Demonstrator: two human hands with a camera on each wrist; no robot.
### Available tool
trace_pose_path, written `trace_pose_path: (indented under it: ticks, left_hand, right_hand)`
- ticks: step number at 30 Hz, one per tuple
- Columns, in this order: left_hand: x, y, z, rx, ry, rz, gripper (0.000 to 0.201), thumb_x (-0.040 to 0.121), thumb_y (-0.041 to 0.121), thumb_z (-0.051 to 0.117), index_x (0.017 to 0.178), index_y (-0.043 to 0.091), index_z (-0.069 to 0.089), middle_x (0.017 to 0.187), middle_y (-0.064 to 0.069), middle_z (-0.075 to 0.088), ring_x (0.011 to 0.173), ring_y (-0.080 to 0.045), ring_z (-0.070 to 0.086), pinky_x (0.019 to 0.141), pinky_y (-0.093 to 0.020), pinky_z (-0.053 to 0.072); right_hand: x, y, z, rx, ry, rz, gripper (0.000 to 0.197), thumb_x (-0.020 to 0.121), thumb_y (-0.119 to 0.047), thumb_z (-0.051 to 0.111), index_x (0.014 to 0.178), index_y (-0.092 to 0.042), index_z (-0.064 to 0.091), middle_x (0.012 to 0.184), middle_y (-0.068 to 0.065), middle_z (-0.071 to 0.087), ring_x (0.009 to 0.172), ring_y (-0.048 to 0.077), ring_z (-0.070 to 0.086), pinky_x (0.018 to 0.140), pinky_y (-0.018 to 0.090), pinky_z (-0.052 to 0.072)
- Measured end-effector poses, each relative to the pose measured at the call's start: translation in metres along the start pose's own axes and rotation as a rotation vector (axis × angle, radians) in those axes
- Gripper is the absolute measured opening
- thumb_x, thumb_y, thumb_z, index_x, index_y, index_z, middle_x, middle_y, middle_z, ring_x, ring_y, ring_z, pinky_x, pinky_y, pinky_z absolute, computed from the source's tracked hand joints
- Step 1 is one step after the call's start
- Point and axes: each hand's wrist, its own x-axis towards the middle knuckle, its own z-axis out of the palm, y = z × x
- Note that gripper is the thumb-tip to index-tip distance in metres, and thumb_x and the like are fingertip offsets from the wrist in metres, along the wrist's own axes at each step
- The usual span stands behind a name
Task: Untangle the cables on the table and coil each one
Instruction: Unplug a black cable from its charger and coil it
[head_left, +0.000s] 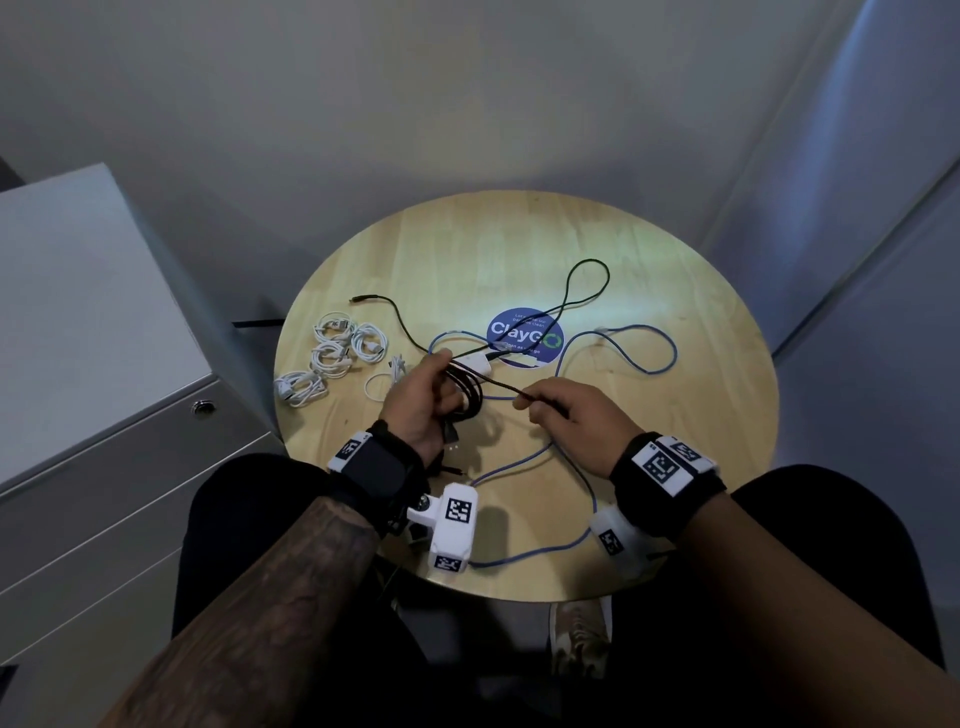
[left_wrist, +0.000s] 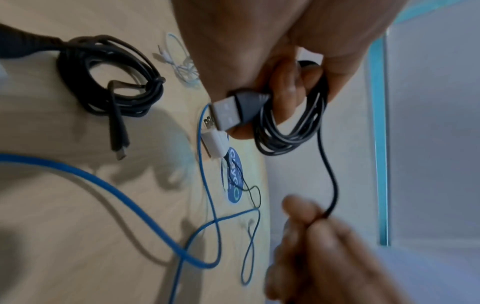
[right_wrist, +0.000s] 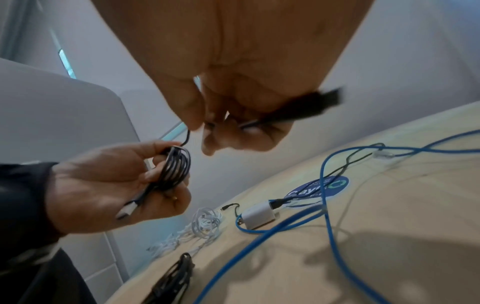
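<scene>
my left hand (head_left: 415, 402) curls round the limp black cable (head_left: 467, 397) coil beside the sticker (head_left: 524, 335), right hand (head_left: 571, 415) pinching its light, springy tail near the plug.

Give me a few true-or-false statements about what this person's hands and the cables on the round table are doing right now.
1. The left hand holds a coiled black cable. True.
2. The right hand rests flat on the table. False: its fingers pinch the loose end of that black cable.
3. The blue cable is neatly coiled. False: it sprawls loose across the table.
4. Several white cable bundles lie at the table's left side. True.
5. A white plug adapter lies near the blue round sticker. True.
6. The table is square. False: it is round.
</scene>
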Motion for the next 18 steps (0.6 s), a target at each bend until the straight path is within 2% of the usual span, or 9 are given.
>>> trace_pose_path:
  ticks: [2, 4, 5, 8, 10, 11, 14, 16, 18]
  left_hand:
    - [0.0, 0.005, -0.004, -0.122, 0.008, -0.045, 0.043, 0.095, 0.023, 0.055, 0.058, 0.024, 0.034, 0.049, 0.006, 0.022, 0.039, -0.008, 0.021, 0.046, -0.02, 0.019]
    - [0.0, 0.004, -0.006, -0.161, -0.013, -0.099, 0.048, 0.096, 0.025, 0.053, 0.052, 0.026, 0.032, 0.048, 0.007, 0.02, 0.039, -0.008, 0.02, 0.052, -0.022, 0.016]
    - [-0.002, 0.003, -0.005, -0.171, -0.032, -0.119, 0.051, 0.096, 0.026, 0.052, 0.05, 0.025, 0.032, 0.047, 0.007, 0.02, 0.039, -0.007, 0.02, 0.053, -0.022, 0.015]
    - [-0.006, 0.002, 0.0, -0.157, -0.096, -0.124, 0.057, 0.099, 0.025, 0.049, 0.043, 0.016, 0.045, 0.045, 0.008, 0.019, 0.039, -0.006, 0.018, 0.056, -0.022, 0.009]
    - [-0.011, 0.0, 0.006, -0.102, -0.126, -0.128, 0.063, 0.1, 0.025, 0.046, 0.041, 0.007, 0.057, 0.044, 0.008, 0.019, 0.039, -0.005, 0.017, 0.058, -0.024, 0.007]
    - [-0.013, -0.002, 0.008, -0.088, -0.13, -0.139, 0.063, 0.1, 0.025, 0.046, 0.041, 0.007, 0.058, 0.044, 0.008, 0.019, 0.039, -0.005, 0.017, 0.057, -0.023, 0.007]
    - [-0.015, -0.01, 0.011, -0.068, -0.14, -0.18, 0.049, 0.097, 0.024, 0.052, 0.049, 0.019, 0.045, 0.046, 0.006, 0.021, 0.039, -0.007, 0.019, 0.056, -0.023, 0.008]
    - [-0.017, -0.014, 0.011, -0.062, -0.159, -0.195, 0.042, 0.095, 0.023, 0.055, 0.059, 0.02, 0.033, 0.047, 0.005, 0.022, 0.039, -0.008, 0.02, 0.052, -0.022, 0.01]
    - [-0.019, -0.015, 0.013, -0.06, -0.189, -0.219, 0.033, 0.094, 0.021, 0.054, 0.067, 0.019, 0.036, 0.047, 0.005, 0.024, 0.037, -0.007, 0.021, 0.043, -0.018, 0.016]
  right_hand:
    - [0.0, 0.004, -0.001, -0.14, -0.084, -0.015, 0.021, 0.099, -0.015, 0.052, 0.108, -0.019, 0.07, 0.101, -0.001, 0.064, 0.093, 0.016, 0.06, 0.082, 0.025, 0.046]
    - [0.0, 0.006, 0.001, -0.303, -0.166, -0.03, 0.02, 0.098, -0.019, 0.054, 0.107, -0.021, 0.072, 0.1, -0.001, 0.063, 0.093, 0.018, 0.059, 0.086, 0.033, 0.047]
    - [-0.001, 0.006, 0.002, -0.307, -0.181, -0.007, 0.018, 0.096, -0.02, 0.056, 0.103, -0.023, 0.072, 0.097, -0.002, 0.064, 0.09, 0.019, 0.06, 0.086, 0.037, 0.049]
    - [-0.003, -0.002, 0.004, 0.015, -0.087, 0.106, 0.016, 0.092, -0.013, 0.057, 0.087, -0.022, 0.069, 0.08, 0.005, 0.07, 0.073, 0.024, 0.065, 0.075, 0.04, 0.054]
    - [-0.001, -0.007, 0.004, 0.26, 0.053, 0.147, 0.017, 0.094, -0.005, 0.054, 0.086, -0.016, 0.065, 0.08, 0.013, 0.07, 0.069, 0.02, 0.069, 0.071, 0.036, 0.054]
    - [0.001, -0.009, 0.004, 0.382, 0.109, 0.162, 0.017, 0.096, -0.003, 0.052, 0.088, -0.012, 0.064, 0.081, 0.014, 0.068, 0.07, 0.019, 0.071, 0.071, 0.033, 0.054]
    - [0.006, -0.01, 0.003, 0.713, 0.17, 0.246, 0.015, 0.1, -0.002, 0.046, 0.095, -0.006, 0.059, 0.086, 0.017, 0.066, 0.076, 0.021, 0.074, 0.071, 0.026, 0.057]
    - [0.006, -0.008, 0.003, 0.821, 0.166, 0.303, 0.016, 0.101, -0.004, 0.045, 0.094, -0.007, 0.059, 0.087, 0.018, 0.066, 0.075, 0.02, 0.074, 0.07, 0.025, 0.058]
    - [0.006, -0.005, 0.004, 0.892, 0.142, 0.362, 0.018, 0.101, -0.003, 0.044, 0.092, -0.008, 0.059, 0.082, 0.014, 0.064, 0.066, 0.017, 0.072, 0.062, 0.023, 0.057]
